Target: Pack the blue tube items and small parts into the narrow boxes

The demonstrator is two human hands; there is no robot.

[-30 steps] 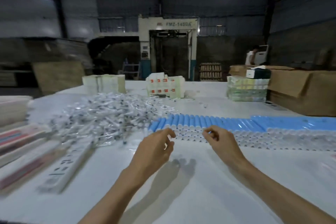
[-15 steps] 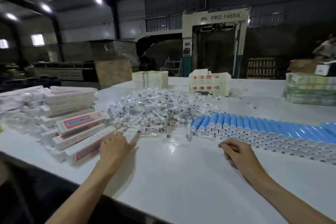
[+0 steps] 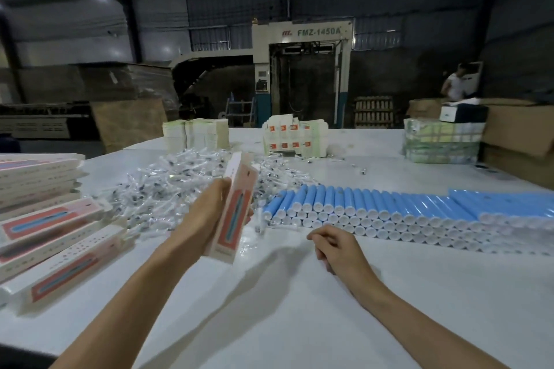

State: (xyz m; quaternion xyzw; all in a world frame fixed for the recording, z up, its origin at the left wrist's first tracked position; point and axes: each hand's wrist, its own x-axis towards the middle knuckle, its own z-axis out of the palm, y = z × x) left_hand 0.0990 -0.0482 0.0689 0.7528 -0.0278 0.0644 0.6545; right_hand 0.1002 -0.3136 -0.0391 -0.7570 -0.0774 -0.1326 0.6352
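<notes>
"So which step is the person on?"

"Fetching a box, by the look of it. Left of the left hand (image 3: 209, 213) lies the stack of boxes (image 3: 54, 234). The hand itself grips one box (image 3: 236, 210) along its edge, raised off the table (image 3: 299, 308) and tilted. Whether its ends are open cannot be told, and nothing looks packed yet."

"And the contents?"

"Parts (image 3: 180, 186) are heaped just beyond that hand. The right hand (image 3: 335, 246) rests on the table with fingers loosely curled, holding nothing. The tubes (image 3: 374, 204) lie in rows just beyond it and run off to its right."

"Next move, then?"

"Probably opening an end flap, which wants the right hand brought across to the box. Then a tube from the near row would slide in lengthwise. The fit looks snug, so it should go in straight."

"Any writing?"

"The box shows a red panel with a blue tube drawn on it, but its print is too small to read. Far beyond both hands, a machine (image 3: 319, 32) reads 'FMZ-1450A', and the red logo before it cannot be made out."
</notes>
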